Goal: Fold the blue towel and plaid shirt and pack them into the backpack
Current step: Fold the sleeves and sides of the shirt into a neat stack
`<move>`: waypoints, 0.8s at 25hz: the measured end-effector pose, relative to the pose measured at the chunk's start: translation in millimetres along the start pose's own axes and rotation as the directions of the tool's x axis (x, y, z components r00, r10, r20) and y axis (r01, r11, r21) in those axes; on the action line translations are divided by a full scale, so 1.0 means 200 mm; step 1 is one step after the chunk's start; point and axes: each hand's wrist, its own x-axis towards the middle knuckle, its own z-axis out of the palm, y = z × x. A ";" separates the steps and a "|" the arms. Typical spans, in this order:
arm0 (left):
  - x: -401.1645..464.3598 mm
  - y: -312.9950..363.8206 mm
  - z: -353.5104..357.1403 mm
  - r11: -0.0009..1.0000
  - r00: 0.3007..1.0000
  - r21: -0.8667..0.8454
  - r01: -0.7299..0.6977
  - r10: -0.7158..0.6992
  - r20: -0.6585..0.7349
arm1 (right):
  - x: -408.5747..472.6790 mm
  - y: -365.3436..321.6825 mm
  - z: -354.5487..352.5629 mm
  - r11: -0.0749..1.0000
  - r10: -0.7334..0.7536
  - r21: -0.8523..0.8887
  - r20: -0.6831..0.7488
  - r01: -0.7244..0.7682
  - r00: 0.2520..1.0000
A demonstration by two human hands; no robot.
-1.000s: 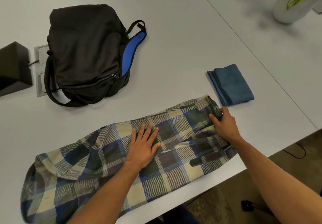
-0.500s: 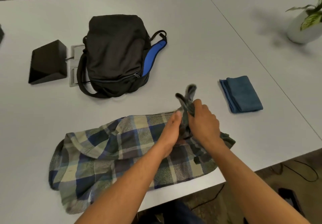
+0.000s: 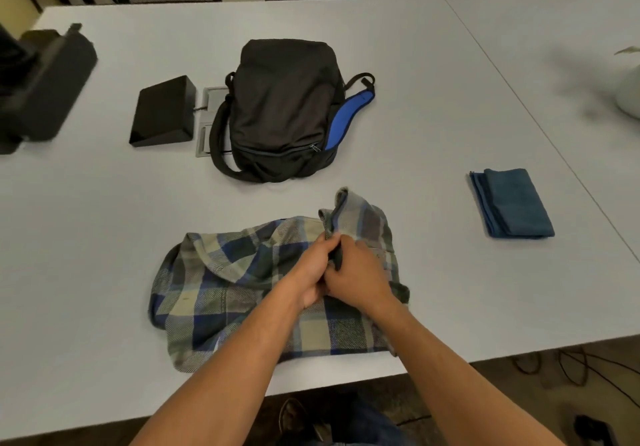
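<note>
Both hands have come together mid-shirt — a second ago the left hand lay flat and the right hand held the far end. Now both grasp a bunched fold of the plaid shirt, half doubled on the tabletop. Towel sits folded, well right; backpack waits beyond — shirt nearly done, I'd say.

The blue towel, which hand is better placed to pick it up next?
Right. The blue towel lies folded on the table on the right hand's side, apart from the plaid shirt. The left hand would have to cross over. Both now grip the shirt.
</note>
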 end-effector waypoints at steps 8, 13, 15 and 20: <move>0.12 -0.17 -0.21 0.994 0.992 0.059 0.088 -0.082 -0.098 | -0.03 0.09 0.09 0.798 0.055 0.540 0.378 -0.268 0.924; 0.22 -0.18 -0.28 0.978 0.986 0.206 0.042 -0.008 -0.165 | -0.03 0.24 0.20 0.867 0.035 0.444 0.399 -0.226 0.916; 0.26 -0.19 -0.32 0.923 0.969 0.382 0.034 0.063 -0.238 | -0.03 0.30 0.21 0.931 0.045 0.336 0.291 -0.146 0.956; 0.30 -0.29 -0.32 0.784 0.877 0.615 0.087 0.232 -0.420 | -0.05 0.52 0.20 1.000 0.003 -0.002 -0.044 -0.004 0.999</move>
